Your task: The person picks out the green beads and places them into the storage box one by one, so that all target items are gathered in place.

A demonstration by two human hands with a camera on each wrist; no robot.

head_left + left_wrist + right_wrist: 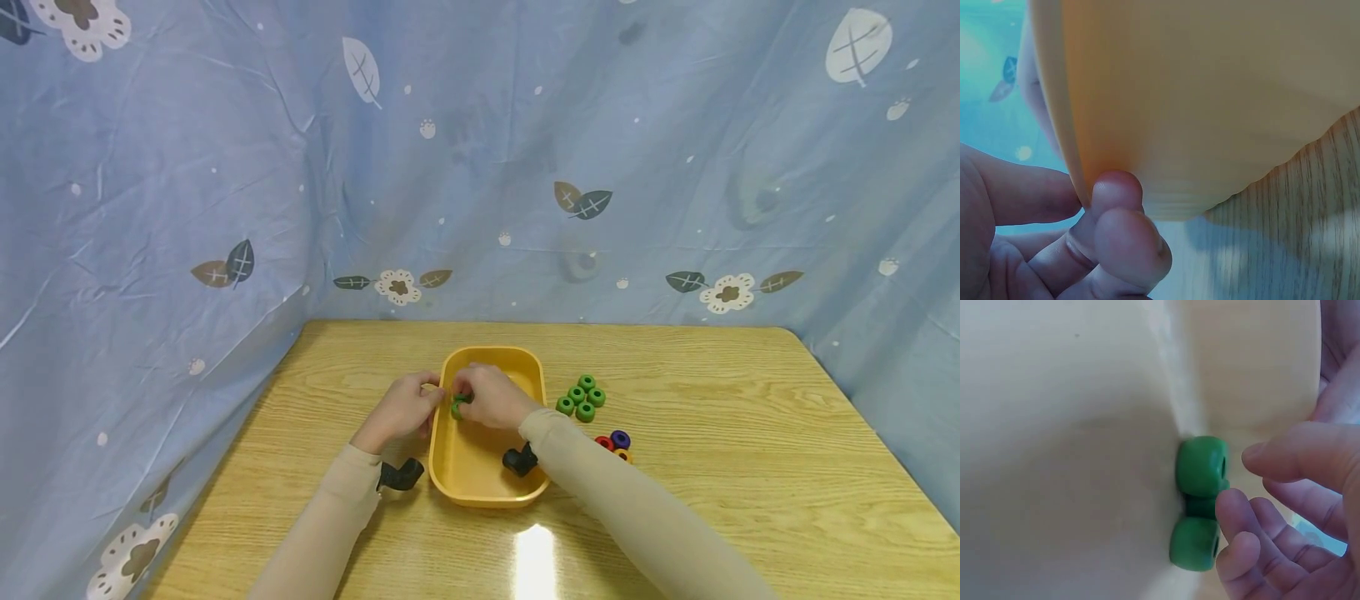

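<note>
1. Clearly, the green beads [1202,467] in the tray are short, rounded and smooth, each with a dark hole through it; they lie against the wall of the yellow tray [480,479], at its left side toward the far end.
2. Two of these beads show whole or nearly so, and a darker green part appears between them, so at least three seem to be there; the exact count is hidden.
3. On the table [735,433], just right of the tray, five more green beads [576,400] sit in a close cluster. Nearer the person are one red bead [603,438], one purple bead [620,434] and one orange bead [627,457].
4. The right hand [495,396] reaches into the tray, its thumb and loosely bent fingers parted beside the beads; whether a fingertip touches one, I cannot tell.
5. The left hand [405,406] pinches the tray's left rim between thumb and fingers.
6. The right sleeve [637,500] crosses the tray's right rim and partly covers the red and orange beads. A black device [401,475] sits beneath the left wrist, another beneath the right. A blue patterned curtain [480,167] hangs behind.
</note>
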